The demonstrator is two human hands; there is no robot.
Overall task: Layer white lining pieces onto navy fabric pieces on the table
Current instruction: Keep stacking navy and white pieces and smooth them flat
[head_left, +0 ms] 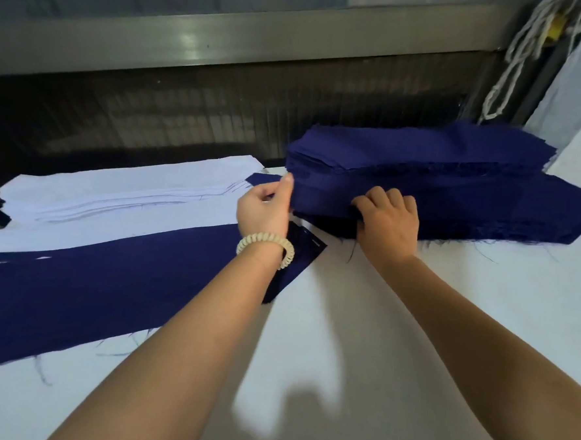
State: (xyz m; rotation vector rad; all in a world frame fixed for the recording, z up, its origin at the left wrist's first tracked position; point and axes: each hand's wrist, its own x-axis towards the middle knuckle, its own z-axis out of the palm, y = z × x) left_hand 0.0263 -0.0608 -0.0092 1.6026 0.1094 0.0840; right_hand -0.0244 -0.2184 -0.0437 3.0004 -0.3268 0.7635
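Two bare hands work at the near-left end of a thick stack of frayed navy fabric pieces (454, 182), which sits right of centre on a broad white table (392, 362). The left hand (266, 206), with a cream coiled bracelet (267, 247) at its wrist, pinches the stack's left corner between thumb and fingers. The right hand (389, 224) has its fingers curled into the stack's near edge, gripping the cloth. Toward the lower left of the frame, a long flat navy fabric piece (108, 290) lies spread on the table, its right end passing under the left wrist, with loose threads trailing from its near edge. Just beyond it, in the middle left, lies a low stack of white lining pieces (131, 189), whose far right corner touches a small navy scrap near the left thumb. Shadows of the arms fall across the table in the lower centre. Behind the table, a dark ribbed panel (220, 113) runs across the frame, with a dull grey metal rail (208, 41) above it. In the upper right corner, a bundle of white cords (516, 67) hangs beside a pale wall, with something yellow among them that is too blurred to identify.
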